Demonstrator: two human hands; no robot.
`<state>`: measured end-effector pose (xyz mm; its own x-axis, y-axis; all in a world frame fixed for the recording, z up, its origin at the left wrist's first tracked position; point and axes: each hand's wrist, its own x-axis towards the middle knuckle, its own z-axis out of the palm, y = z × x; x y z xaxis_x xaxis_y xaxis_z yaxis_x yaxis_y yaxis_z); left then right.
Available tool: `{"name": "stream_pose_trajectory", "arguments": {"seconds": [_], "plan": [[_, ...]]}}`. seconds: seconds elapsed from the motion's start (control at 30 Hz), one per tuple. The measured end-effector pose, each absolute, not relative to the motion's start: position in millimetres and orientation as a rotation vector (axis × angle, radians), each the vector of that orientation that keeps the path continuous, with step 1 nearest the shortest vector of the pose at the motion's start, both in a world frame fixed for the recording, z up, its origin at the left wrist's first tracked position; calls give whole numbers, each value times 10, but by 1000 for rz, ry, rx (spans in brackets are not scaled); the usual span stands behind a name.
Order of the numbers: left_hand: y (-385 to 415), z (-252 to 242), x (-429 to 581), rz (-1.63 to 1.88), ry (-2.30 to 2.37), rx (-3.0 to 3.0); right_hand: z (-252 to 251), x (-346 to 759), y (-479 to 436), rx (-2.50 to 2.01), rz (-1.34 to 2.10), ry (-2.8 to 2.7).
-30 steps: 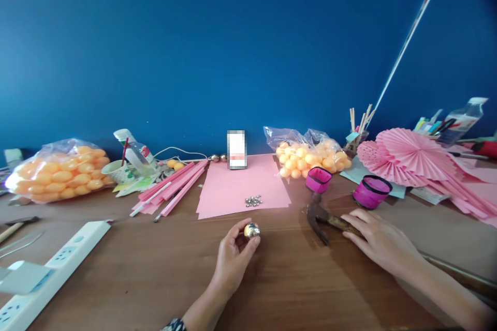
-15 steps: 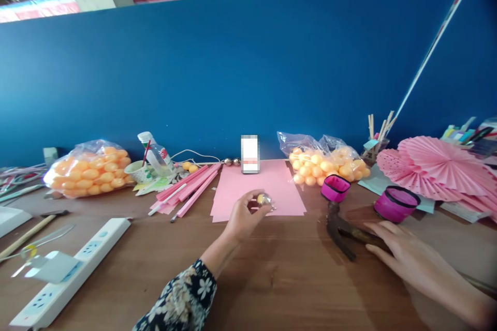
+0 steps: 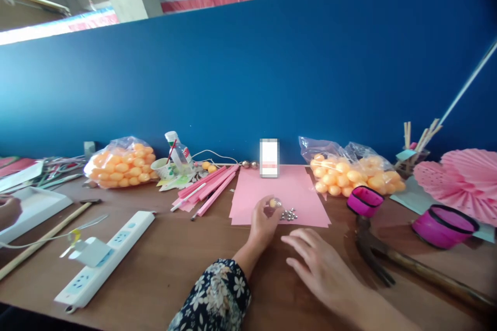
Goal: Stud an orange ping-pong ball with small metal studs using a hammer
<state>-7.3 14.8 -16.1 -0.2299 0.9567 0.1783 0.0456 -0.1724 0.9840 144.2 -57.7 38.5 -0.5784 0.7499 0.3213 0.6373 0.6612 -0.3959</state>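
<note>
My left hand (image 3: 263, 221) pinches a small shiny ball (image 3: 273, 202) between thumb and fingertips, over the near edge of a pink paper sheet (image 3: 279, 194). A little heap of small metal pieces (image 3: 289, 214) lies on that sheet just right of the ball. My right hand (image 3: 320, 266) hovers over the wooden table (image 3: 174, 264) with its fingers stretched out and apart, holding nothing, reaching toward the metal pieces. A hammer (image 3: 392, 258) lies on the table to the right of that hand, apart from it.
Two bags of orange balls (image 3: 120, 163) (image 3: 355, 170) flank the sheet. Pink paper strips (image 3: 205, 186), two magenta cups (image 3: 365, 200) (image 3: 442, 225), pink paper fans (image 3: 462, 178) and a white power strip (image 3: 104, 258) lie around. Another person's hand (image 3: 8, 209) shows at far left.
My left hand carried the ball forward to the pink sheet. My right hand left the hammer handle and moved left toward the metal pieces. The camera tilted up and left.
</note>
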Motion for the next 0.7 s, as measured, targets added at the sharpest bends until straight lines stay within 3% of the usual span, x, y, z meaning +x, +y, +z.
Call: {"name": "stream_pose_trajectory", "arguments": {"seconds": [0.2,0.7], "plan": [[220,-237,-117,1491,1326,1148,426,1037,-499,-927,440,-2410],[203,-211,-97,1520,1332,1069,-19,983,-437,-1020,783,-2105]]}}
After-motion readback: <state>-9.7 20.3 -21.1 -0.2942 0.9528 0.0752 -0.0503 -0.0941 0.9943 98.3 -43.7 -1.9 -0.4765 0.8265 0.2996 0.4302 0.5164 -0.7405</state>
